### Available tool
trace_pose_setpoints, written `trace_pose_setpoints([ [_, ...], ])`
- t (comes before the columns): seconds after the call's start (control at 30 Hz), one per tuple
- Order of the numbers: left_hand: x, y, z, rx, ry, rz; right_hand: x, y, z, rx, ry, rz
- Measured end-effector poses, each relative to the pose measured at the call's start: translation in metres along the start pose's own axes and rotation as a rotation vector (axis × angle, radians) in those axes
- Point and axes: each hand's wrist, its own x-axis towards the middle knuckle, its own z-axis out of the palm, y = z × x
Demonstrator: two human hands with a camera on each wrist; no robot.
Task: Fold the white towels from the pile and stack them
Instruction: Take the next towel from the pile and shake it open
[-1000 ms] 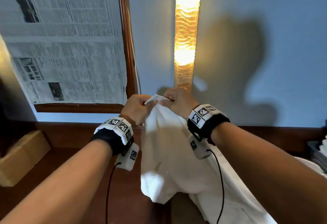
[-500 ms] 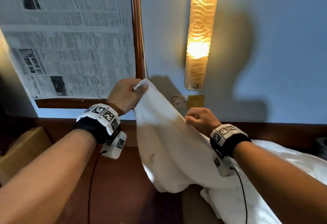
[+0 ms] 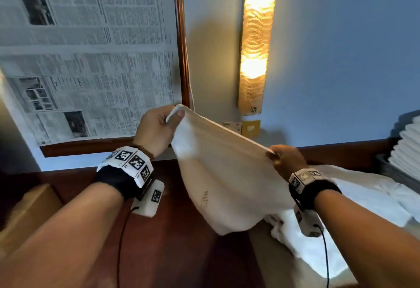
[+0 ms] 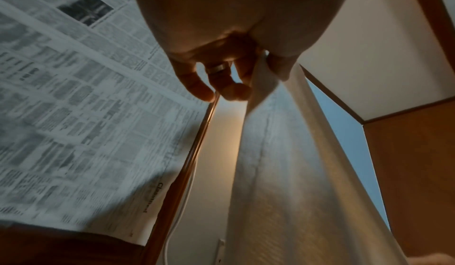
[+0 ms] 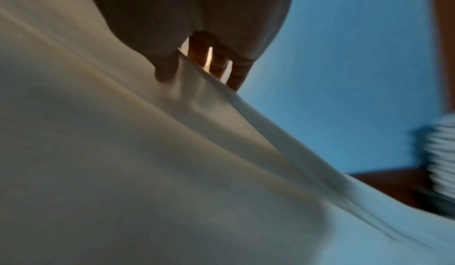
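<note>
White towel (image 3: 222,174) top edge taut: left hand (image 3: 156,128) pinches corner, right hand (image 3: 287,159) pinches edge.

Pale blue wall (image 3: 329,60) with a tall, narrow wall lamp (image 3: 256,37), lit amber, its ribbed shade casting a warm glow on the plaster beside it. Below the lamp, a white switch plate (image 3: 233,126) next to a brass plate (image 3: 251,127). At left, a dark wooden frame (image 3: 181,37) encloses a panel covered with newspaper (image 3: 91,60). A dark wooden ledge (image 3: 341,154) runs along the wall's base above the reddish-brown counter (image 3: 181,253). Cardboard box (image 3: 27,210) at far left.
</note>
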Motion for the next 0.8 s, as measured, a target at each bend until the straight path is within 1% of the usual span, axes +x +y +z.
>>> trace_pose_setpoints([
  [0.03, -0.004, -0.002, -0.004, -0.01, -0.019, 0.004, -0.009, 0.006, -0.006, 0.018, 0.068, 0.093],
  [0.07, -0.008, -0.001, -0.005, -0.022, -0.051, 0.008, -0.016, 0.008, -0.012, 0.057, 0.137, 0.148],
  [0.13, -0.013, 0.002, 0.001, -0.107, -0.103, -0.016, -0.019, -0.008, -0.021, 0.158, 0.222, 0.178],
  [0.2, -0.014, 0.009, 0.014, -0.206, -0.152, -0.044, -0.016, -0.038, -0.031, 0.249, 0.254, 0.173],
  [0.27, -0.014, 0.023, 0.031, -0.245, -0.242, -0.013, -0.015, -0.07, -0.042, 0.351, 0.271, 0.073],
  [0.33, -0.015, 0.037, 0.052, -0.339, -0.324, 0.007, -0.019, -0.101, -0.056, 0.424, 0.237, -0.061],
  [0.4, -0.019, 0.051, 0.072, -0.486, -0.347, -0.075, -0.021, -0.121, -0.066, 0.383, 0.218, -0.159],
  [0.43, -0.021, 0.057, 0.079, -0.54, -0.338, -0.126, -0.023, -0.125, -0.071, 0.328, 0.222, -0.169],
  [0.47, -0.023, 0.059, 0.085, -0.55, -0.316, -0.154, -0.023, -0.124, -0.075, 0.271, 0.227, -0.157],
  [0.53, -0.024, 0.061, 0.089, -0.499, -0.299, -0.133, -0.032, -0.12, -0.077, 0.22, 0.229, -0.125],
  [0.6, -0.026, 0.061, 0.09, -0.468, -0.29, -0.083, -0.043, -0.114, -0.074, 0.233, 0.229, -0.157],
  [0.7, -0.027, 0.065, 0.086, -0.46, -0.266, -0.083, -0.06, -0.099, -0.059, 0.162, 0.181, -0.207],
  [0.77, -0.026, 0.069, 0.082, -0.468, -0.244, -0.082, -0.066, -0.076, -0.046, 0.111, 0.182, -0.208],
  [0.8, -0.025, 0.068, 0.08, -0.481, -0.238, -0.091, -0.07, -0.06, -0.039, 0.103, 0.198, -0.173],
])
